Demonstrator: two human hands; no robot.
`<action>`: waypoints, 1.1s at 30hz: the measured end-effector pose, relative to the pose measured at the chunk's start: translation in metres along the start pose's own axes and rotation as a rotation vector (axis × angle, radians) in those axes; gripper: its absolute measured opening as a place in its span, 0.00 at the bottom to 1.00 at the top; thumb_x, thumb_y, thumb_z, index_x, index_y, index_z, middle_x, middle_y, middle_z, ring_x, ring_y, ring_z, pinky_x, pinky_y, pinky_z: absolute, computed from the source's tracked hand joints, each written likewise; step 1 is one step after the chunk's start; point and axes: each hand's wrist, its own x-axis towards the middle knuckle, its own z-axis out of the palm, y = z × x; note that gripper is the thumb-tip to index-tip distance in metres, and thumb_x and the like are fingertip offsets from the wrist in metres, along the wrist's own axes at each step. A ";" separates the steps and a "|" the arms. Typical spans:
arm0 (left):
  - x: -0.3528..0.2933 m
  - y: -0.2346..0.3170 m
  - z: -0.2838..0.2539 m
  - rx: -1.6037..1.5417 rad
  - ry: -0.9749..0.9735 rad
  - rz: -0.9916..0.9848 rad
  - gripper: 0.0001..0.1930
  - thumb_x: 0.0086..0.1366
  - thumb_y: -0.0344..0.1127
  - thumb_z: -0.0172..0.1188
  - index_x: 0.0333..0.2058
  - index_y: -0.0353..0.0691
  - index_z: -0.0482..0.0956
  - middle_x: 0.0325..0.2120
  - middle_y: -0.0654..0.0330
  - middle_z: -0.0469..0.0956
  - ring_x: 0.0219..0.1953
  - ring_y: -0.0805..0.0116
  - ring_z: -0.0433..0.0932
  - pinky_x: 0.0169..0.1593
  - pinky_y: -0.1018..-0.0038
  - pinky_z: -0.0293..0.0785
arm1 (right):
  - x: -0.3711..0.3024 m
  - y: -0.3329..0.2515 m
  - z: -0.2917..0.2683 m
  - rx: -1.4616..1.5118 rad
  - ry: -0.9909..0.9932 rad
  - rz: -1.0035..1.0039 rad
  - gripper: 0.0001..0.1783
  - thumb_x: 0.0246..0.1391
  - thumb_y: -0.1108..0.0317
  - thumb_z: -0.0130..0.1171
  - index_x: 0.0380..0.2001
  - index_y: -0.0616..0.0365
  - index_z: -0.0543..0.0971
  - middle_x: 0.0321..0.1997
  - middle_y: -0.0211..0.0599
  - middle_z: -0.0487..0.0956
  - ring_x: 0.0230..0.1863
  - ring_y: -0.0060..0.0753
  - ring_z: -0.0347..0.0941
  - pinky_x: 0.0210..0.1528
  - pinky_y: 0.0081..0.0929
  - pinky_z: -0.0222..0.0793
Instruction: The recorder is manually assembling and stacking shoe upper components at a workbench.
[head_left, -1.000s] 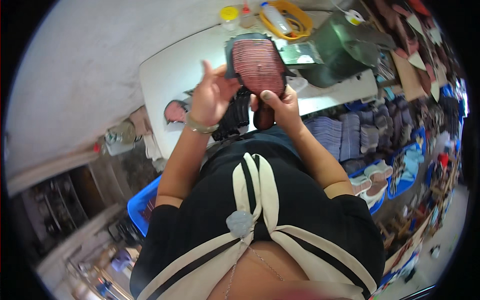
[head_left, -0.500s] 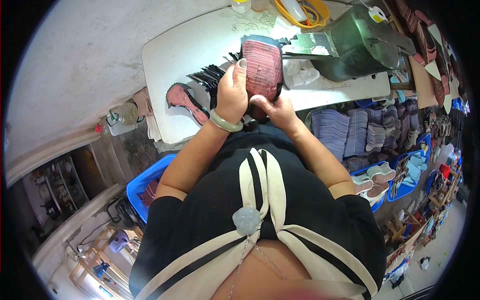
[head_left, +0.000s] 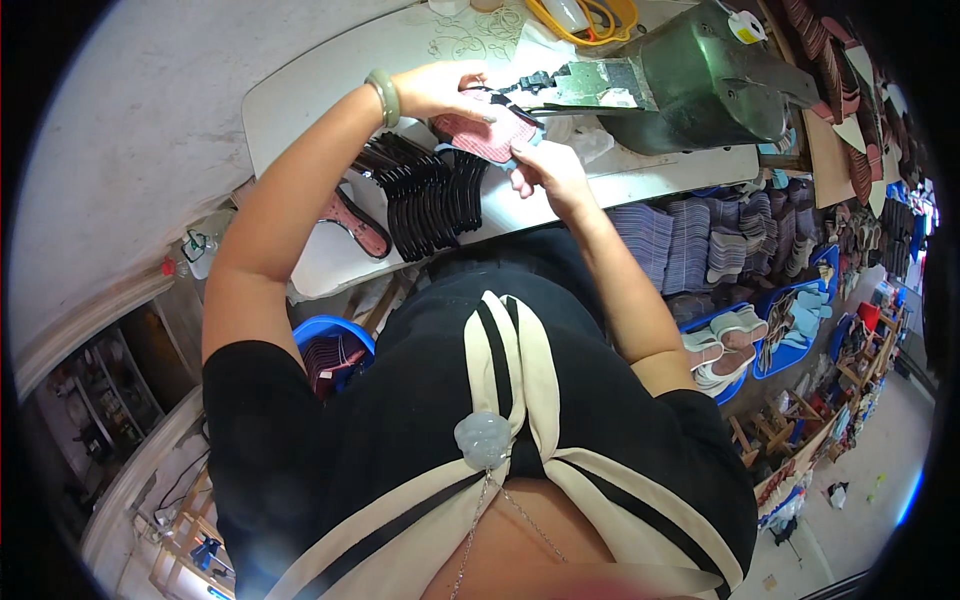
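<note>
On the white sewing table (head_left: 310, 100), I hold a pink striped insole (head_left: 475, 138) with black and light-blue edging, close to the head of a green sewing machine (head_left: 680, 80). My left hand (head_left: 440, 92), a pale bangle at its wrist, grips the insole's far left side. At its near right edge my right hand (head_left: 552, 178) pinches it between thumb and fingers. Beneath and left of it stands a row of black-edged insoles (head_left: 425, 200). A single pink insole (head_left: 358, 222) with black edging lies left of that row. The machine's needle is too small to make out.
A yellow basket (head_left: 620, 28) stands at the table's far side, near loose threads (head_left: 470, 35). Stacks of grey-blue striped pieces (head_left: 660, 240) lie to the right below the table. Blue bins (head_left: 335, 330) hold pieces at left and right.
My hands have moved away from me toward the machine head. The insole has turned and tilted, my left arm is extended further, and the row of black-edged insoles shows more fully.
</note>
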 end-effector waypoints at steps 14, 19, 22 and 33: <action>0.056 -0.020 -0.035 0.117 -0.108 -0.061 0.17 0.58 0.40 0.60 0.45 0.40 0.73 0.36 0.65 0.76 0.40 0.77 0.70 0.47 0.78 0.66 | 0.044 0.001 0.019 0.203 0.296 0.010 0.11 0.55 0.64 0.55 0.26 0.60 0.76 0.17 0.32 0.75 0.14 0.18 0.66 0.18 0.14 0.59; 0.041 -0.028 -0.026 0.008 -0.008 -0.089 0.14 0.59 0.40 0.60 0.41 0.39 0.72 0.28 0.65 0.72 0.32 0.78 0.67 0.38 0.78 0.67 | 0.047 -0.001 0.019 0.190 0.332 -0.066 0.10 0.52 0.65 0.57 0.23 0.60 0.77 0.14 0.31 0.74 0.12 0.16 0.64 0.15 0.13 0.56; 0.025 -0.005 -0.010 -0.065 0.065 -0.136 0.14 0.60 0.41 0.59 0.39 0.40 0.71 0.24 0.66 0.69 0.26 0.79 0.64 0.29 0.80 0.65 | 0.043 -0.004 0.009 0.093 0.330 -0.099 0.09 0.51 0.66 0.59 0.21 0.59 0.77 0.14 0.27 0.72 0.13 0.15 0.61 0.16 0.14 0.54; 0.011 -0.006 0.024 -0.313 0.353 -0.195 0.10 0.62 0.37 0.58 0.38 0.41 0.72 0.21 0.65 0.69 0.17 0.82 0.66 0.17 0.83 0.63 | 0.043 -0.007 -0.002 -0.046 0.299 -0.135 0.11 0.49 0.63 0.61 0.18 0.56 0.76 0.13 0.24 0.69 0.13 0.13 0.56 0.16 0.14 0.49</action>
